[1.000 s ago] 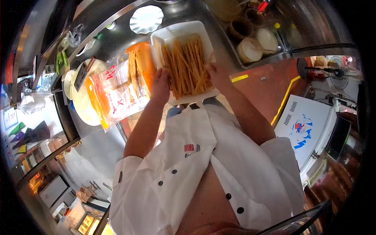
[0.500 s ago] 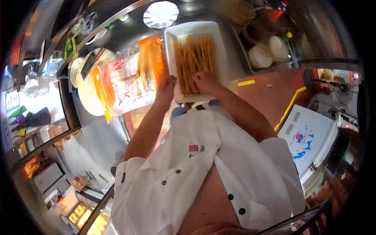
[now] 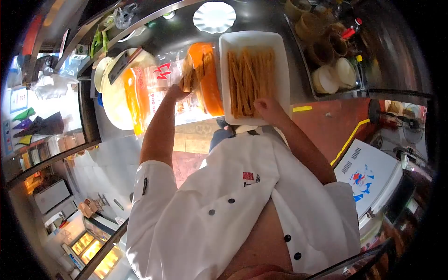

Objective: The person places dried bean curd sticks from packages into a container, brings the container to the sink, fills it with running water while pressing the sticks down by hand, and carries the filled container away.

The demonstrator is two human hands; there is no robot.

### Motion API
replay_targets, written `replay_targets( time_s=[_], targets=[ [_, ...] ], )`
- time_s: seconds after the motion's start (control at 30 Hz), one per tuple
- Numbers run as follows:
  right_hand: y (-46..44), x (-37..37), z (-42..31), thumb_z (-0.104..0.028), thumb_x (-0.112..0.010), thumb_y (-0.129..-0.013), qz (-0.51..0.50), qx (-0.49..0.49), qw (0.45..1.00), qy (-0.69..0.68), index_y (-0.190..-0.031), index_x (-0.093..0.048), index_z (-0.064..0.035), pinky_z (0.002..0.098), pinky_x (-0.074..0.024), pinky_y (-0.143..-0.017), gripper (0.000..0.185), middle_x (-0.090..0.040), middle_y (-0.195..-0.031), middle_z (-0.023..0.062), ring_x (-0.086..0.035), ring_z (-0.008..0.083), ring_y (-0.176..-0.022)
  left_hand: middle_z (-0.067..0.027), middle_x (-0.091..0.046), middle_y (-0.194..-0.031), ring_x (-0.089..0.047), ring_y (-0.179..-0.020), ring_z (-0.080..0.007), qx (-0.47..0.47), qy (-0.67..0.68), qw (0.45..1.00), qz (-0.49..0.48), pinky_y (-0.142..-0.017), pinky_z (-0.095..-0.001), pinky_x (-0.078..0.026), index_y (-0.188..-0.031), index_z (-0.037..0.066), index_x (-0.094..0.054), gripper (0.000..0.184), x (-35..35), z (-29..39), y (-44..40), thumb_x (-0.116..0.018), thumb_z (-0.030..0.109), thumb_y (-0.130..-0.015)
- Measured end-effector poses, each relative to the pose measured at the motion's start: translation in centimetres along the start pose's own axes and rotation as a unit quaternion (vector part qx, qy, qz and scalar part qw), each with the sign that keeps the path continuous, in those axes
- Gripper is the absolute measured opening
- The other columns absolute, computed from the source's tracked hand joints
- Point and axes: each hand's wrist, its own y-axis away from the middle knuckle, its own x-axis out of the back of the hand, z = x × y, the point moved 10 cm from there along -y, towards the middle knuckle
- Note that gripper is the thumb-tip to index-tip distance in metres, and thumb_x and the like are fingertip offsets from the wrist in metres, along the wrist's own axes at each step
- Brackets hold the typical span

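Clock from your chest: the long white rectangular tray (image 3: 283, 70) is at 12, w/ a layer of thin golden-brown sticks (image 3: 245, 81) lying in it, mostly lengthwise. Just beside it at 11 is the clear plastic bag w/ orange panels and red print (image 3: 210, 91). Your L hand (image 3: 178, 92) is closed round a small bundle of brown sticks (image 3: 188, 77) at the bag; can't tell if the bundle's inside the film or over it. Your R hand (image 3: 269, 110) is at the near ends of the tray's sticks, fingers curled; can't tell if they're pinching any. Technique, my view: hold the L bundle firm but not squeezed, b/c dry sticks like these prob. snap; level it so none slide out; lift it clear of the film so ends don't snag; R fingertips light, nudging ends parallel. Materials: sticks look rough, dry, slightly uneven; tray smooth w/ rounded corners and raised walls, prob. plastic; bag film thin, shiny, crinkled. Past the tray, near 12, a white scallop-edged dish (image 3: 214, 17); at 10, a pale round board (image 3: 113, 107), partly under the bag.
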Motion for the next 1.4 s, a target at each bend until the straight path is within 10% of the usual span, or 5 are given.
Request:
replay_targets(
  time_s=[0.23, 0.47, 0.67, 0.87, 1.4],
  targets=[
    [1.0, 0.8, 0.6, -0.027, -0.062, -0.095, 0.000, -0.079, 0.996, -0.041, -0.107, -0.066, -0.0004, 0.0340, -0.0512, -0.073, 0.029, -0.068, -0.086, 0.0096, -0.063, 0.0195, -0.079, -0.0230, -0.069, -0.107, -0.066, -0.105, -0.0387, -0.108, -0.248, 0.952, 0.146, -0.091, -0.0463, -0.053, -0.135, 0.015, -0.052, 0.066, -2.2, -1.2, -3.0, -0.069, 0.049, -0.081],
    [0.6, 0.6, -0.3, -0.030, -0.060, -0.097, -0.030, -0.100, 0.992, -0.070, -0.103, -0.065, 0.0006, 0.0321, -0.0496, -0.070, 0.031, -0.066, -0.084, 0.0061, -0.061, 0.0159, -0.078, -0.0199, -0.065, -0.122, -0.063, -0.113, -0.0385, 0.138, -0.134, 0.978, 0.077, -0.095, -0.0482, -0.050, -0.124, 0.009, -0.053, 0.037, 10.1, 4.4, 8.9, -0.054, 0.017, -0.089],
    [-0.3, -0.4, -1.4, -0.040, -0.056, -0.098, -0.087, -0.090, 0.991, -0.051, -0.118, -0.065, -0.0015, 0.0408, -0.0470, -0.098, 0.044, -0.065, -0.118, 0.0185, -0.063, 0.0317, -0.110, -0.0186, -0.067, -0.108, -0.067, -0.100, -0.0348, -0.121, -0.183, 0.970, 0.109, -0.089, -0.0439, -0.054, -0.129, 0.006, -0.049, 0.050, 14.6, 2.3, 11.9, -0.065, 0.018, -0.083],
    [-0.7, -0.4, -4.4, -0.035, -0.059, -0.097, -0.107, -0.077, 0.983, -0.126, -0.117, -0.066, -0.0026, 0.0380, -0.0487, -0.095, 0.039, -0.067, -0.114, 0.0159, -0.063, 0.0229, -0.107, -0.0058, -0.064, -0.099, -0.063, -0.091, -0.0182, -0.071, 0.448, 0.891, -0.032, -0.082, -0.0337, -0.053, -0.134, 0.003, -0.046, 0.058, 15.5, 10.7, 22.4, -0.071, 0.002, -0.082],
    [-1.8, 4.3, -5.7, -0.017, -0.058, -0.095, 0.020, -0.162, 0.738, -0.655, -0.115, -0.059, -0.0009, 0.0348, -0.0548, -0.085, 0.026, -0.066, -0.104, 0.0106, -0.065, 0.0214, -0.096, -0.0134, -0.058, -0.127, -0.060, -0.113, -0.0214, -0.045, 0.718, 0.648, -0.252, -0.096, -0.0319, -0.051, -0.142, -0.001, -0.044, 0.050, -3.2, 34.3, 17.6, -0.052, 0.004, -0.093]
  ],
)
